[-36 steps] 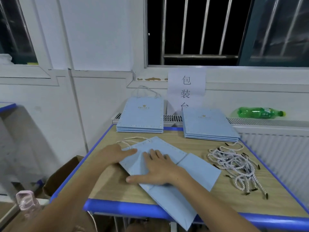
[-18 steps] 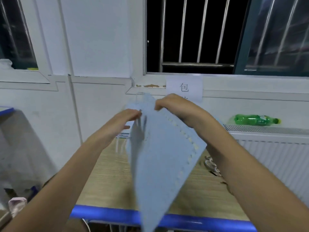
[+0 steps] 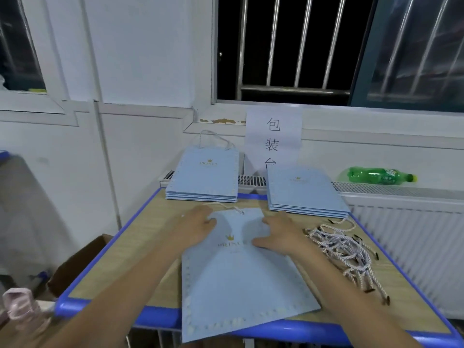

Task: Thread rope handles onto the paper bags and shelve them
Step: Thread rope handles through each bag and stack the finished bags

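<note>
A light blue paper bag [image 3: 238,285] with a gold crown logo lies flat on the wooden table [image 3: 140,249], its bottom edge hanging over the near blue rim. A white rope handle [image 3: 223,206] sticks out at its far top edge. My left hand [image 3: 194,226] rests flat on the bag's upper left corner. My right hand [image 3: 280,233] presses flat on its upper right part. A heap of loose white rope handles [image 3: 344,249] lies to the right of the bag.
Two stacks of flat blue bags stand at the back: the left stack [image 3: 204,177] has a rope handle on top, the right stack [image 3: 303,194] shows none. A green bottle [image 3: 379,175] lies on the radiator ledge. A cardboard box [image 3: 77,267] sits below left.
The bag was pressed flat a second ago, then lifted and turned in the air with both hands. Now it lies flat again, logo side up, with both hands on it.
</note>
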Action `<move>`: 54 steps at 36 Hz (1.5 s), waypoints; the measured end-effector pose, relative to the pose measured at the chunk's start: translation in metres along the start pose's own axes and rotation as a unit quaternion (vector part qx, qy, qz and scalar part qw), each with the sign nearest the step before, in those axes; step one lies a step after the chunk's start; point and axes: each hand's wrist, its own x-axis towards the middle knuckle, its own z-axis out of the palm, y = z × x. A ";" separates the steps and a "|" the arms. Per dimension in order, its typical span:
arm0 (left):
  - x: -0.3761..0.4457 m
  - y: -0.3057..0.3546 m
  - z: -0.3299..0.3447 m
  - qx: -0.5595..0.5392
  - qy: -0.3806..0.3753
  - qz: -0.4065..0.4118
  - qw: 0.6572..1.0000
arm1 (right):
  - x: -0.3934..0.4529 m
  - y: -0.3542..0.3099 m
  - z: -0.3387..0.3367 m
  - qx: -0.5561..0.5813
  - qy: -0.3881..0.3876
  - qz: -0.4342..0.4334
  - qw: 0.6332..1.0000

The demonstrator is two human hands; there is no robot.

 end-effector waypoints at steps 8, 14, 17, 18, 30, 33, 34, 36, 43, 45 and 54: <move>-0.004 0.015 0.034 0.168 -0.051 -0.015 0.984 | 0.026 -0.039 0.030 -0.125 0.015 -0.093 0.988; -0.002 0.014 0.032 0.169 -0.079 -0.019 0.982 | 0.040 -0.030 0.046 -0.106 -0.021 -0.048 0.993; -0.002 0.014 0.033 0.174 -0.091 -0.020 0.980 | 0.039 -0.032 0.045 -0.117 -0.033 -0.042 0.992; -0.002 0.014 0.034 0.172 -0.091 -0.021 0.981 | 0.038 -0.032 0.046 -0.120 -0.035 -0.040 0.991; -0.012 0.010 0.033 0.175 -0.036 -0.080 0.981 | 0.035 -0.025 0.049 -0.103 0.005 0.017 0.994; -0.016 0.008 0.030 0.133 -0.019 -0.143 0.981 | 0.034 -0.024 0.048 -0.121 -0.003 0.030 0.992; -0.015 0.008 0.029 0.126 -0.024 -0.147 0.981 | 0.034 -0.025 0.047 -0.129 -0.006 0.030 0.991; -0.014 0.006 0.027 0.123 -0.030 -0.144 0.981 | 0.033 -0.025 0.045 -0.136 -0.011 0.025 0.990; -0.019 -0.012 0.009 -0.011 -0.007 -0.079 0.997 | 0.011 -0.006 0.021 0.103 0.048 -0.053 0.992; -0.027 -0.021 0.000 -0.009 -0.023 -0.127 0.992 | 0.001 0.002 0.017 0.104 0.072 -0.015 0.992; -0.079 -0.036 -0.008 -0.218 -0.116 -0.007 0.969 | -0.018 0.021 0.026 0.122 0.118 -0.026 0.985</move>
